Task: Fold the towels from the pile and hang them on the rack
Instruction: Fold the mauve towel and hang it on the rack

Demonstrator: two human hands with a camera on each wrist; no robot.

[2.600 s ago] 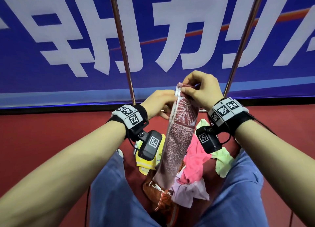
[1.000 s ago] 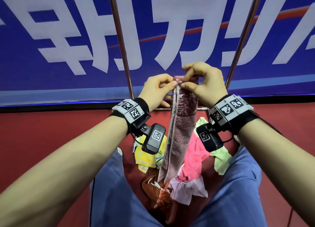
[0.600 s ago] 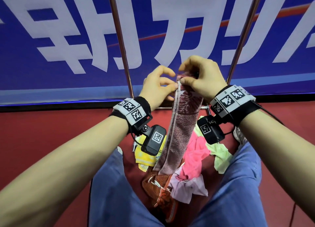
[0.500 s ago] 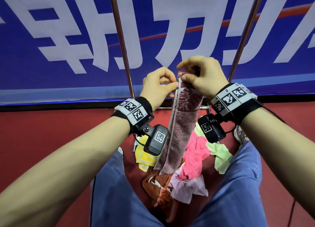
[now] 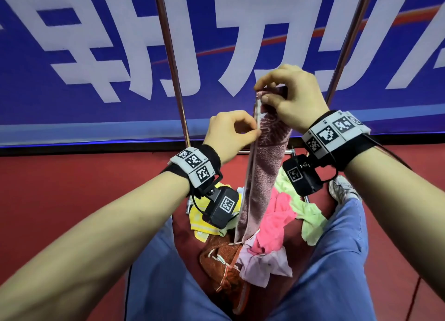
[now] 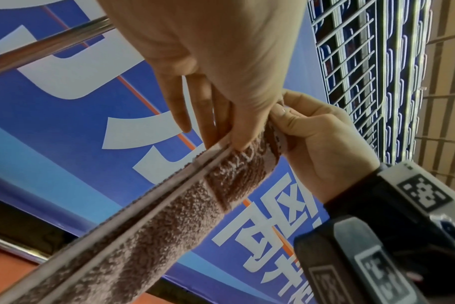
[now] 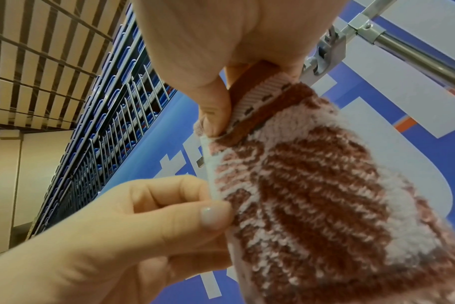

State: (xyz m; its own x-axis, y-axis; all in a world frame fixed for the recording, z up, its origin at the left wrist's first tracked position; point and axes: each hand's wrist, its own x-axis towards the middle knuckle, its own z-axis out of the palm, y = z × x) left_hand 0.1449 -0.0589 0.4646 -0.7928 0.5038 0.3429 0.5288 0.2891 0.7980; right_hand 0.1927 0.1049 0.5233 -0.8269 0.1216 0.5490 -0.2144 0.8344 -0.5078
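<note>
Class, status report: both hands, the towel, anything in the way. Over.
Right hand pinches the brown towel's top corner. Left hand pinches its edge just below. Towel hangs folded, above the pile. Rack poles unobstructed.

We face a blue banner (image 5: 72, 43) w/ big white characters, red floor (image 5: 72, 188) below, slatted ceiling (image 7: 39, 51) overhead.

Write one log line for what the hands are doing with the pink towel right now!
right hand: pinches top of pink towel | left hand: pinches its edge lower down | towel: hangs folded over pile | rack: not yet used
</note>
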